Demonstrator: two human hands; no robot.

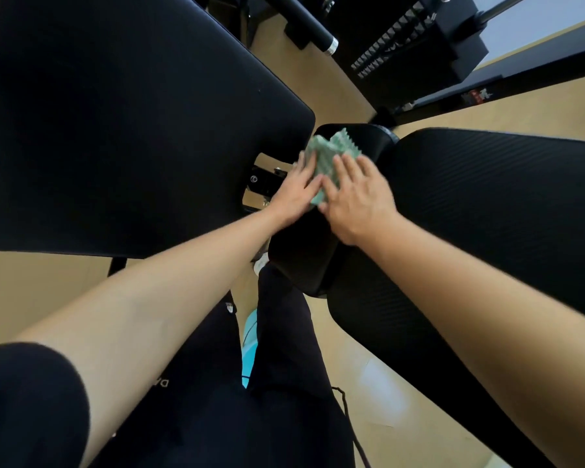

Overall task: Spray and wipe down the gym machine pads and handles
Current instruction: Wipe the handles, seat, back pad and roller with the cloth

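From the head view, a crumpled green-and-white patterned cloth (323, 160) lies on the far half of a narrow, smooth black pad (303, 261). The pad's long axis runs from just above the person's dark trouser legs (284, 366) away toward the machine frame.

Both hands rest on the cloth side by side. The left hand (296, 194) is flat, its straight fingers laid along the cloth's left edge. The right hand (358, 194) is spread, with its fingertips on the cloth's right side and its palm over the pad. Neither hand pinches the cloth; both press it down.

The cloth lies directly ahead of both hands, about equally near each. The uncovered near end of the pad lies back toward the wrists, so a stroke along the pad would probably be a pull toward the body.

Left of the narrow pad is a broad, smooth black backrest pad (115, 130). Right of it is a ribbed black pad (487, 214), and beyond it a black weight stack (395, 38).

No container is clearly visible. A turquoise object (250, 332) shows between the legs, but I cannot tell whether it is the spray bottle.
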